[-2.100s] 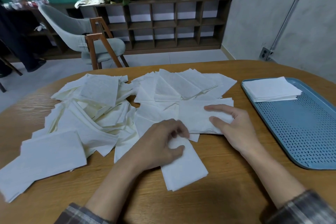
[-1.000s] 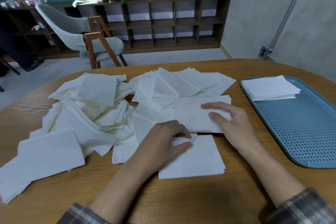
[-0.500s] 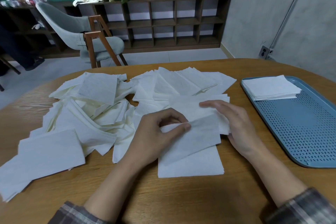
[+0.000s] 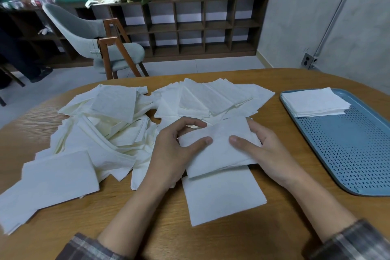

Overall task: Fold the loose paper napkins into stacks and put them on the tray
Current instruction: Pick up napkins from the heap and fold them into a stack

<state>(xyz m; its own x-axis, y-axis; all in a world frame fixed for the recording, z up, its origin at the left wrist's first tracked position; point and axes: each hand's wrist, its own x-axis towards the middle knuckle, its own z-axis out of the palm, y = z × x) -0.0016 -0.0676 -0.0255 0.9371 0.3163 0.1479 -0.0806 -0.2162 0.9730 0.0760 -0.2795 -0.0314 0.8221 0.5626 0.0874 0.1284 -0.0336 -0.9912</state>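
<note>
Left of tray (image 4: pixel 348 150), napkin pile (image 4: pixel 109 133)

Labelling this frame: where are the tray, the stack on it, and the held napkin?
tray (image 4: pixel 348 154), head view, bare perforated floor.
napkin stack (image 4: pixel 314 101), head view, top sheet.
held napkin (image 4: pixel 220 154), head view, its middle.

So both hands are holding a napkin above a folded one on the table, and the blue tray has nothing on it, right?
No: the head view shows a napkin stack at the far end of the blue tray. The left hand and right hand do hold a loose napkin above the folded napkin.
</note>
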